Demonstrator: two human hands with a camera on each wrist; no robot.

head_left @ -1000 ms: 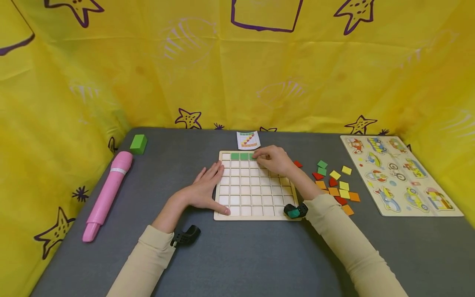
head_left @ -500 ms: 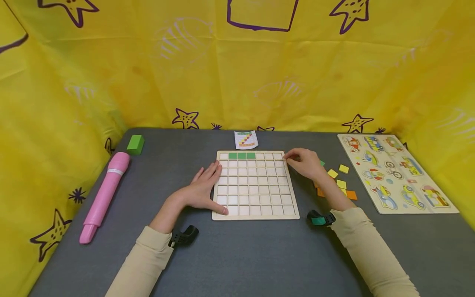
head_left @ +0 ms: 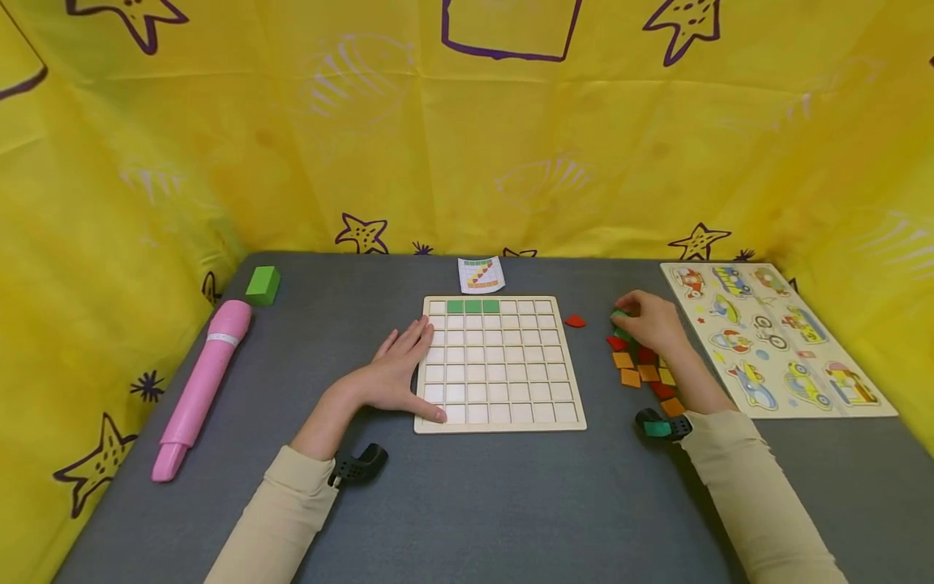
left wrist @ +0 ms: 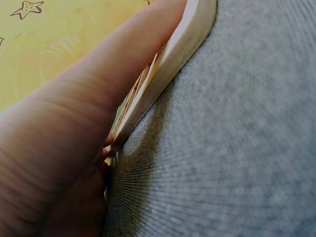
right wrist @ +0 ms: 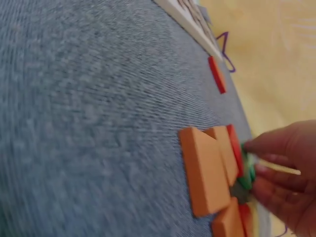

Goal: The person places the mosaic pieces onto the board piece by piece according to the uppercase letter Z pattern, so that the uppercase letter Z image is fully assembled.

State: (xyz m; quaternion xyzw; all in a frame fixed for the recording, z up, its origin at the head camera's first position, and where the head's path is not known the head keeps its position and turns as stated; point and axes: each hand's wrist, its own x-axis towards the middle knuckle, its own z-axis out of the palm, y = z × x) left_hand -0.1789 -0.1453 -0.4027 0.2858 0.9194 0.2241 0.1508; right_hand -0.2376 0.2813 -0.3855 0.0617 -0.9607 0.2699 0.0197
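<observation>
A square wooden grid board point(head_left: 499, 427) lies mid-table with three green tiles point(head_left: 473, 307) side by side in its top row. My left hand point(head_left: 397, 369) rests spread on the board's left edge, thumb at the lower corner; the left wrist view shows it close against the wooden rim point(left wrist: 168, 64). Over the loose pile right of the board, my right hand point(head_left: 652, 322) pinches a green square tile point(head_left: 619, 313) between thumb and fingers. In the right wrist view, that green tile point(right wrist: 246, 165) shows at the blurred fingertips, beside red and orange tiles point(right wrist: 205, 173).
Red, orange and yellow tiles point(head_left: 648, 373) lie under and before my right hand, partly hidden by it. One red piece point(head_left: 575, 321) sits apart near the board. A pattern card point(head_left: 481, 276), green block point(head_left: 263, 285), pink microphone point(head_left: 201, 389) and picture puzzle board point(head_left: 781, 341) surround the workspace.
My right hand has left the top row of the grid, where three green tiles show, and moved right to the loose tiles. My left hand stays on the board.
</observation>
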